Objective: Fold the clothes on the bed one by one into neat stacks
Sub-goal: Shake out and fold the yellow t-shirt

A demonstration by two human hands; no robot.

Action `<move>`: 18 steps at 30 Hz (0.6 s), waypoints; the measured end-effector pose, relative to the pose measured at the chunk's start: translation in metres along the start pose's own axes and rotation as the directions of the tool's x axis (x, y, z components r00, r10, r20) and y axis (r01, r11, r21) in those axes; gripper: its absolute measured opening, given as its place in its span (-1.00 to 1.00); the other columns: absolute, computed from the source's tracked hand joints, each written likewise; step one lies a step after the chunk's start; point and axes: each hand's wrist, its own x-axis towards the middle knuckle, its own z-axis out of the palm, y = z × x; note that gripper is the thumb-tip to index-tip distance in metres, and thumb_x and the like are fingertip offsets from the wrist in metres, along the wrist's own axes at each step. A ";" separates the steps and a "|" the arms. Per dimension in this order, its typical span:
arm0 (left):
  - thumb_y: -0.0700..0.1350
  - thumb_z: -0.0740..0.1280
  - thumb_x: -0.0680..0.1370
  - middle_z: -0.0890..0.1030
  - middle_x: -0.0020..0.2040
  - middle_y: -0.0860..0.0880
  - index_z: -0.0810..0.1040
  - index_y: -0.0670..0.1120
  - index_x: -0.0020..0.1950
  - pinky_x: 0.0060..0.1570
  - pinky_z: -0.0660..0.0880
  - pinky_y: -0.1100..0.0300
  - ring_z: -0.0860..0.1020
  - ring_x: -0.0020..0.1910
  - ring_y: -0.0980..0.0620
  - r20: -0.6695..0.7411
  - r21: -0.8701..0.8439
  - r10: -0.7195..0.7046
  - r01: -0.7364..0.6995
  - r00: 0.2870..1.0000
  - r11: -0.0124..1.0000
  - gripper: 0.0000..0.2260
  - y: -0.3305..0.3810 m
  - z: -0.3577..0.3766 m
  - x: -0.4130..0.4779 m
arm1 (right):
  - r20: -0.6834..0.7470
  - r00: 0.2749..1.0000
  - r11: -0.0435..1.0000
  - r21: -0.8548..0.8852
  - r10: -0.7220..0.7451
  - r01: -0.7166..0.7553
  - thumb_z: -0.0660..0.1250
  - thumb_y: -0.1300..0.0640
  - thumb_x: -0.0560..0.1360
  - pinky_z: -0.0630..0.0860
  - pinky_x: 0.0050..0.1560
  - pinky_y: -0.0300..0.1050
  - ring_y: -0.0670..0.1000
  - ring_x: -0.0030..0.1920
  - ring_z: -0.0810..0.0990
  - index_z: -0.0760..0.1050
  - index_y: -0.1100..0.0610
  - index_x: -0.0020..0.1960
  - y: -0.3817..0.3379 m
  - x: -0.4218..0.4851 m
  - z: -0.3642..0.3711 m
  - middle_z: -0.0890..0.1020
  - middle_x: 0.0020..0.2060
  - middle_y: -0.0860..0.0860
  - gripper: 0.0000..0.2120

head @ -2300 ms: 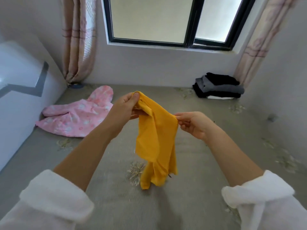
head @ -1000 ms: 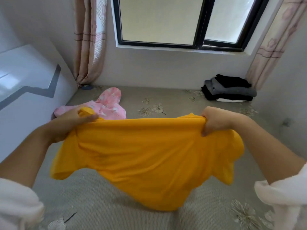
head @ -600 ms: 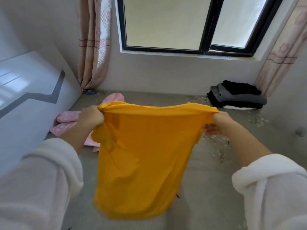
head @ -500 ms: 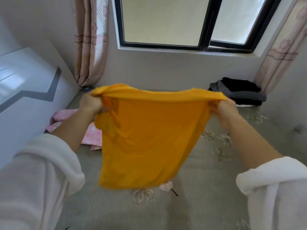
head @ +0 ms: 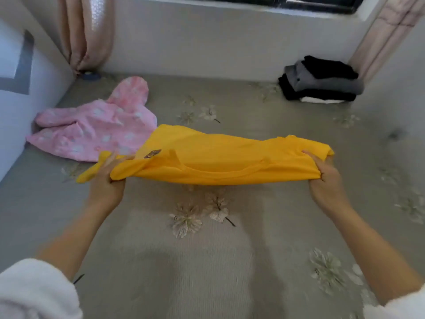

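A yellow T-shirt [head: 220,155] stretches sideways between my hands, low over the bed [head: 207,261], its far part spread flat and a small label showing near its left end. My left hand [head: 107,178] grips the shirt's left end, with a yellow sleeve poking out past the fingers. My right hand [head: 326,178] grips the bunched right end. A pink patterned garment [head: 92,127] lies unfolded at the back left. A folded stack of black, grey and white clothes [head: 319,81] sits in the back right corner.
The bed has a grey-green cover with pale flower prints. A white wall panel [head: 23,72] borders it on the left, and a wall with a window sill [head: 230,8] and curtains [head: 85,31] at the back. Another wall closes the right side.
The shirt hung upright from both hands in front of the window; now it has come down and forward, lying nearly flat over the bed. My view has tilted downward.
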 end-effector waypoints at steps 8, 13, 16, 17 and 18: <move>-0.55 0.22 0.39 0.09 0.55 -0.10 0.50 -0.04 0.33 0.41 0.19 -0.10 0.13 0.51 -0.17 0.305 0.220 -0.345 0.287 0.888 0.932 -0.38 -0.135 0.082 -0.113 | 0.356 0.892 0.932 -0.323 0.278 -0.162 0.15 0.32 0.60 0.05 0.49 0.16 0.19 0.54 0.01 0.10 0.15 0.54 0.129 -0.107 0.127 0.10 0.53 0.17 -0.46; -0.41 0.25 0.50 -0.05 0.57 -0.11 0.42 -0.03 0.41 0.39 0.23 -0.06 0.15 0.50 -0.21 0.476 0.422 -0.465 0.270 0.746 0.866 -0.48 -0.196 0.118 -0.188 | 0.544 0.676 0.802 -0.586 0.497 -0.118 0.09 0.05 0.64 -0.03 0.48 0.13 0.15 0.54 -0.20 -0.29 0.08 0.55 0.203 -0.191 0.196 -0.21 0.55 0.10 -0.33; -0.37 0.26 0.49 -0.02 0.57 -0.16 0.31 -0.06 0.48 0.37 0.21 -0.11 0.20 0.44 -0.32 0.445 0.616 -0.605 0.264 0.660 0.742 -0.44 -0.206 0.128 -0.226 | 0.587 0.581 0.795 -0.576 0.564 -0.191 0.19 0.09 0.61 0.11 0.46 0.13 0.16 0.54 -0.08 -0.17 0.13 0.57 0.223 -0.230 0.206 -0.13 0.56 0.12 -0.30; -0.37 0.27 0.47 0.02 0.56 -0.18 0.33 -0.10 0.46 0.39 0.16 -0.15 0.18 0.44 -0.33 0.386 0.647 -0.630 0.289 0.674 0.705 -0.45 -0.204 0.131 -0.235 | 0.563 0.615 0.821 -0.497 0.552 -0.281 0.25 0.17 0.57 0.21 0.41 0.08 0.17 0.50 0.09 0.00 0.17 0.56 0.227 -0.237 0.205 0.03 0.54 0.16 -0.34; -0.37 0.28 0.45 0.05 0.55 -0.20 0.35 -0.14 0.42 0.41 0.11 -0.18 0.14 0.45 -0.33 0.316 0.657 -0.648 0.332 0.693 0.676 -0.47 -0.199 0.135 -0.240 | 0.505 0.670 0.836 -0.389 0.544 -0.386 0.29 0.24 0.54 0.32 0.29 0.02 0.17 0.39 0.29 0.20 0.21 0.50 0.230 -0.241 0.203 0.23 0.46 0.20 -0.43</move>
